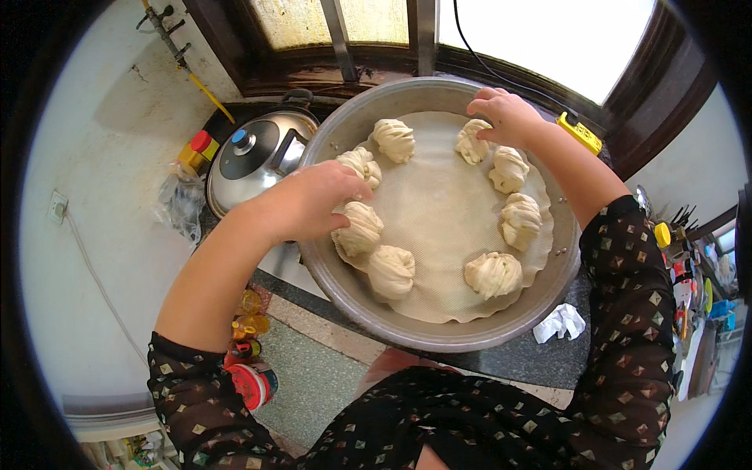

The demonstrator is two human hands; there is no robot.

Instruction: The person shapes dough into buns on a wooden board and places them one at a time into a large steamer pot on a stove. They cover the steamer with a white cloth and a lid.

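Observation:
Twisted dough buns [493, 275] sit in a loose ring on a round mesh steamer liner [440, 200] inside a large metal steamer pan [452, 341]. My left hand [314, 202] is over the pan's left side. Its fingers partly cover one bun [367, 167], and its thumb is beside another bun [359, 229]; contact is hard to tell. At the far right, my right hand [506, 114] has its fingers spread, with the thumb at the edge of a bun [470, 142]. Neither hand appears to lift anything.
A lidded steel wok [252, 153] stands left of the pan. A yellow power strip [578, 134] lies by the window, its black cord running upward. A crumpled white tissue [559, 323] rests on the dark counter [529, 367]. Bottles and a red-lidded tub [249, 386] are lower left.

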